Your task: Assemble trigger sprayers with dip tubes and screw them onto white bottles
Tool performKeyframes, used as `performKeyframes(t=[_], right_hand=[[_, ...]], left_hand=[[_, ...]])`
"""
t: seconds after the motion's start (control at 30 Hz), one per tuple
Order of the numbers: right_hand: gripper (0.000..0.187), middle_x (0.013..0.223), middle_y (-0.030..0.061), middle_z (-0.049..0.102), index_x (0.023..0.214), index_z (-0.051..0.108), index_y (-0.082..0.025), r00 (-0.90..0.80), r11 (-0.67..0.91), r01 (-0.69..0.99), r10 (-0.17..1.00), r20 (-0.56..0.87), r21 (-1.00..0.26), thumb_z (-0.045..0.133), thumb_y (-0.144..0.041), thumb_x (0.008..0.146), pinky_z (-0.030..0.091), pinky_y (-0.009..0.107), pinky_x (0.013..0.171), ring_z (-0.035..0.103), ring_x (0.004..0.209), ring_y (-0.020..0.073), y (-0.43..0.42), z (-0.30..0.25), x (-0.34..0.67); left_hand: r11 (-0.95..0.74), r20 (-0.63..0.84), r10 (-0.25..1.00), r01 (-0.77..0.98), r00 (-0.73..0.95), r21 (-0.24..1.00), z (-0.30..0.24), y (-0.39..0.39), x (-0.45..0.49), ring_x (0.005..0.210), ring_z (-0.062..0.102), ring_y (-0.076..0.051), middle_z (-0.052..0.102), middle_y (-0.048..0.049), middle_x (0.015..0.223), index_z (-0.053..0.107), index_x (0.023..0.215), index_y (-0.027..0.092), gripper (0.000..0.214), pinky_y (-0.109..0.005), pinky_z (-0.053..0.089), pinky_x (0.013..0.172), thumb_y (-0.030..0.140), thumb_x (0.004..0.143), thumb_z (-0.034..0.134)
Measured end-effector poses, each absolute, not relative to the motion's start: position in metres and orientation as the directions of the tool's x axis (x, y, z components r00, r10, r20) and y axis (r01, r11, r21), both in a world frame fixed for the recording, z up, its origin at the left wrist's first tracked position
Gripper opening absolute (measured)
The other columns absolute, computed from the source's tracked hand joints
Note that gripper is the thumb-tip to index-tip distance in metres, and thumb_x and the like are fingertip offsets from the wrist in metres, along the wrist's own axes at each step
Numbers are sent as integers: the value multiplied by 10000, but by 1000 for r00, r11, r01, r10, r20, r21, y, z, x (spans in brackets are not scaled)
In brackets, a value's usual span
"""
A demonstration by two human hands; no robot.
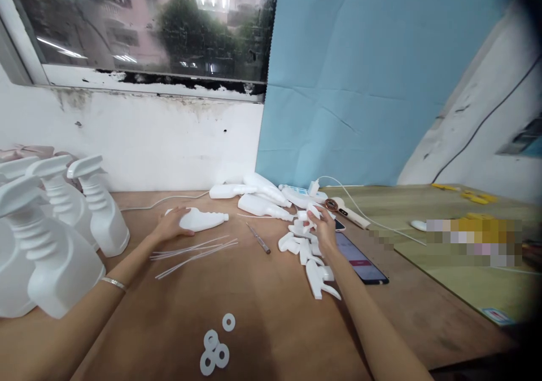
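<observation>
My left hand [173,223] is wrapped around the base of a white bottle [205,219] that lies on its side, neck to the right. On the right, my right hand [322,226] pinches a white trigger spray head [312,210] above a pile of similar spray heads [305,245]. Thin white dip tubes [199,251] lie on the table just in front of the bottle. Several white ring washers [214,354] rest near the front edge. Between my hands lies a slim pen-like tool [258,237].
Assembled spray bottles [63,240] stand at the left. More loose bottles [260,203] lie at the back against the wall. A phone [359,259] sits beside my right forearm, with a beige handheld device [351,214] and a white cable [381,228] behind it.
</observation>
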State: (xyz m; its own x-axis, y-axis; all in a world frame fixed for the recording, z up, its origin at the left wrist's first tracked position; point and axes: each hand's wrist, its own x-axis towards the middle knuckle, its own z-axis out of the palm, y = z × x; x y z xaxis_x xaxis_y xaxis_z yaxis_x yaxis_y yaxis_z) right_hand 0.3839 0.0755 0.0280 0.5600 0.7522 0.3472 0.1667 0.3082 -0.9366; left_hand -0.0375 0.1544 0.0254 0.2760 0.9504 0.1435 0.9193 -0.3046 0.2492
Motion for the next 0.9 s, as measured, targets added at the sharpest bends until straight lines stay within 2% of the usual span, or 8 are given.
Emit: performKeyframes(t=[0.4, 0.73, 0.9], right_hand=[[365, 655, -17, 563, 860, 574, -188, 506, 283, 109, 809, 298, -953, 648, -413, 582, 331, 210, 431, 494, 479, 107, 77, 26, 372], [379, 667, -35, 550, 887, 566, -208, 459, 340, 29, 831, 315, -940, 655, -426, 590, 382, 229, 448, 473, 467, 91, 74, 30, 363], [379, 666, -34, 552, 881, 570, -211, 445, 351, 22, 835, 323, -936, 664, -425, 583, 370, 217, 434, 472, 468, 89, 71, 38, 365]], left_hand=[[-356, 147, 934, 893, 327, 274, 25, 160, -49, 1256, 250, -321, 344, -94, 1362, 358, 1285, 199, 867, -445, 223, 990, 664, 572, 524], [-405, 150, 914, 858, 376, 315, 23, 157, -54, 1262, 250, -296, 325, -78, 1374, 355, 1289, 215, 891, -414, 211, 1013, 653, 542, 567], [-420, 164, 907, 836, 387, 352, 23, 156, -57, 1262, 256, -283, 339, -80, 1366, 360, 1287, 207, 890, -402, 196, 1025, 634, 539, 587]])
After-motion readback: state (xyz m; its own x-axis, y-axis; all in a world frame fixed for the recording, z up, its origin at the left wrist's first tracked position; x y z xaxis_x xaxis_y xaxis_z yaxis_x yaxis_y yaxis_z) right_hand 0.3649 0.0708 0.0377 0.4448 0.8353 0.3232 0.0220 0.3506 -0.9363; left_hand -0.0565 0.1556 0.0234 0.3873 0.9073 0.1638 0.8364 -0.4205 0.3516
